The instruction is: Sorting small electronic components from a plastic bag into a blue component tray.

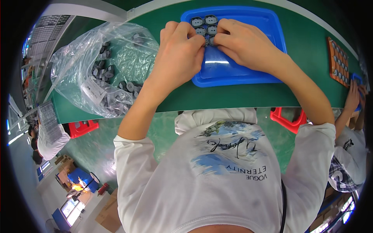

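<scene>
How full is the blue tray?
Partly full: grey parts sit at the upper left of the blue tray; bare bottom shows elsewhere.

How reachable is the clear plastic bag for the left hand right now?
Probably yes: the clear plastic bag lies just left of that forearm, with nothing visible blocking a sideways move. The left hand is at the gray parts in the blue tray, though.

- White shirt: dark block capitals in two lines, upside down in this view.
- Same shirt: flowing dark script across a blue landscape print.
- Clear plastic bag: white label, its print too small to read.
</scene>
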`<move>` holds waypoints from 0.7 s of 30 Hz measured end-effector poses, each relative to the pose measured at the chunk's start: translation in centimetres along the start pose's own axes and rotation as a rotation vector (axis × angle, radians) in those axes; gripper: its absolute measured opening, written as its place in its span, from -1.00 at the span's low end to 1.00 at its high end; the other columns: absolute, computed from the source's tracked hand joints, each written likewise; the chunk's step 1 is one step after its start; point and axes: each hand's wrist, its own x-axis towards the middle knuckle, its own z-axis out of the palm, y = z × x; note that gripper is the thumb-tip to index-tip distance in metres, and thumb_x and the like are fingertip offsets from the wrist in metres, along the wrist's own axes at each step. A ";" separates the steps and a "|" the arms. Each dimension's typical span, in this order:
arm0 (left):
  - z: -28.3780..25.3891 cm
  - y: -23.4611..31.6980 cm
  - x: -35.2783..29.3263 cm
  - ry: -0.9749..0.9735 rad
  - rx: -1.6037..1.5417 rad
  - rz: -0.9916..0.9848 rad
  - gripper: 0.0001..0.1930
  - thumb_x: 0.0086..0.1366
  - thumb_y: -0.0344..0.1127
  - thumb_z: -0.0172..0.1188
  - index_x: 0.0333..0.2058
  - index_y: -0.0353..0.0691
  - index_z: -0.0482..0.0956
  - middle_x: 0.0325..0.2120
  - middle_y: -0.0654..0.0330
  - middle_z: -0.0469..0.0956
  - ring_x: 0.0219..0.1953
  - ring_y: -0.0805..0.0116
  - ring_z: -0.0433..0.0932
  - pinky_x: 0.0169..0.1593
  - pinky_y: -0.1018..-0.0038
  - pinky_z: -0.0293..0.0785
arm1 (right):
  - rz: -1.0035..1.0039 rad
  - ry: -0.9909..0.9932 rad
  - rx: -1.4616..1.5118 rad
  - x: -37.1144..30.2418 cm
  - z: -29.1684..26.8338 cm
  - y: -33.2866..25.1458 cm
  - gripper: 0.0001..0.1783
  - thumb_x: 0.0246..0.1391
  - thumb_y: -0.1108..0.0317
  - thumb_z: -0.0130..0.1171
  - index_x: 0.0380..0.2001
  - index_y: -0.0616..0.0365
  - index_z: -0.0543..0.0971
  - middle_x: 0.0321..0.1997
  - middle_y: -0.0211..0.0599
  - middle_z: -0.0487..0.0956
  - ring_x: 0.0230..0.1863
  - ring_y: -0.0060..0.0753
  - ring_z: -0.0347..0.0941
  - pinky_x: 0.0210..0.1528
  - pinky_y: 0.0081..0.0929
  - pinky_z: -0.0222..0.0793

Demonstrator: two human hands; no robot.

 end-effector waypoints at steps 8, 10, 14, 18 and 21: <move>-1.3 -0.3 0.6 -0.030 -0.001 0.068 -0.87 0.00 -0.48 0.34 -0.40 -0.22 0.66 -0.36 0.15 0.47 -0.18 0.09 0.40 -0.06 0.23 0.36 | -0.040 0.008 0.065 0.7 -1.0 -0.4 -0.84 0.03 0.43 0.28 -0.30 0.17 0.56 -0.24 -0.24 0.45 -0.20 -0.12 0.47 -0.18 -0.24 0.45; -3.0 -0.8 -0.5 -0.006 -0.020 0.040 -0.84 0.01 -0.48 0.36 -0.37 -0.22 0.66 -0.33 0.16 0.49 -0.18 0.08 0.41 -0.04 0.23 0.39 | -0.055 -0.031 0.088 1.4 -1.7 -1.1 -0.83 0.04 0.44 0.28 -0.26 0.17 0.57 -0.23 -0.23 0.46 -0.19 -0.11 0.48 -0.17 -0.25 0.45; -7.1 -3.0 -5.1 0.038 -0.093 -0.141 -0.89 0.08 -0.38 0.33 -0.39 -0.22 0.65 -0.39 0.12 0.52 -0.23 0.03 0.47 -0.12 0.20 0.43 | -0.030 -0.016 0.164 3.9 -2.1 -3.0 -0.78 0.10 0.45 0.26 -0.15 0.18 0.59 -0.11 -0.21 0.52 -0.14 -0.10 0.52 -0.09 -0.30 0.47; -9.1 -6.2 -10.6 -0.186 0.117 -0.511 -0.79 0.12 -0.28 0.32 -0.28 -0.22 0.64 -0.27 0.06 0.60 -0.13 -0.04 0.51 -0.03 0.13 0.46 | -0.273 -0.065 0.429 10.4 1.4 -6.9 -0.76 0.11 0.47 0.21 -0.13 0.26 0.55 -0.04 -0.12 0.53 -0.07 -0.01 0.53 -0.04 -0.24 0.48; -9.3 -6.4 -11.8 -0.259 0.168 -0.576 -0.74 0.13 -0.25 0.31 -0.22 -0.21 0.62 -0.26 0.04 0.61 -0.11 -0.06 0.52 0.00 0.11 0.48 | -0.129 -0.333 0.152 16.1 5.0 -9.6 -0.70 0.10 0.50 0.13 -0.07 0.32 0.50 0.04 0.10 0.52 0.00 0.13 0.55 0.00 -0.14 0.52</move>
